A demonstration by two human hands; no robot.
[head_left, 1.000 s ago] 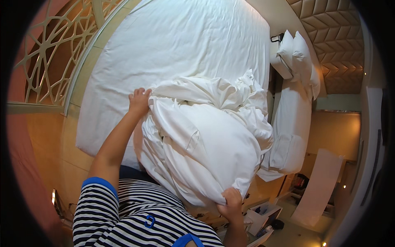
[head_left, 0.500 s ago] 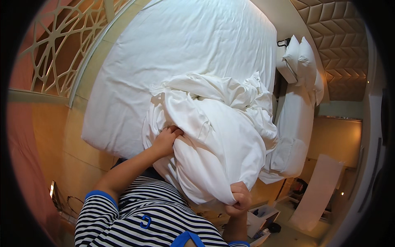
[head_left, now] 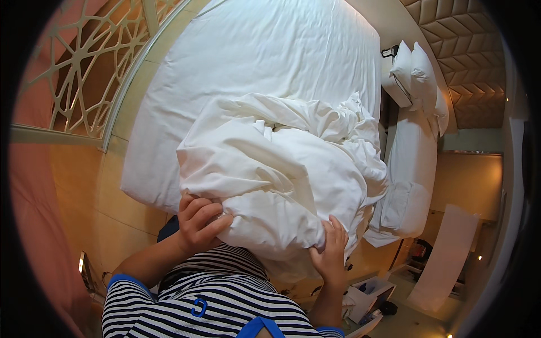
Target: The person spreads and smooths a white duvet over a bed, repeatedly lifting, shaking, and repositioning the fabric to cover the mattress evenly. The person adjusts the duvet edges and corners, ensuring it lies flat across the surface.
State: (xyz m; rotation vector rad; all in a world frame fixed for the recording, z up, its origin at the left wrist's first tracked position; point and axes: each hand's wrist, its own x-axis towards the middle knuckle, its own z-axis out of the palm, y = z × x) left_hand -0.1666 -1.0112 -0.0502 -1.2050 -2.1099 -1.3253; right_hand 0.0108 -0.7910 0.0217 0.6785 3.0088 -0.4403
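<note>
A crumpled white duvet [head_left: 248, 163] lies bunched on the near side of the bed, its near edge hanging toward my body. My left hand [head_left: 200, 222] grips that edge at its left end, fingers curled around the cloth. Farther right, my right hand [head_left: 331, 250] pinches the same edge between thumb and fingers. Between the two hands the cloth stretches in loose folds. Under and beyond it spreads the white sheet [head_left: 270, 50] covering the mattress, lightly wrinkled.
Beyond the bed's right side stand white pillows [head_left: 420, 73] and a long white-covered piece [head_left: 408, 169], near a padded headboard panel [head_left: 465, 56]. A lattice screen [head_left: 84, 62] is at the far left. An open white box [head_left: 369, 296] sits at the lower right.
My left hand has moved down and left, from within the folds to the duvet's near edge. My right hand has risen slightly. The duvet's left part now spreads wider.
</note>
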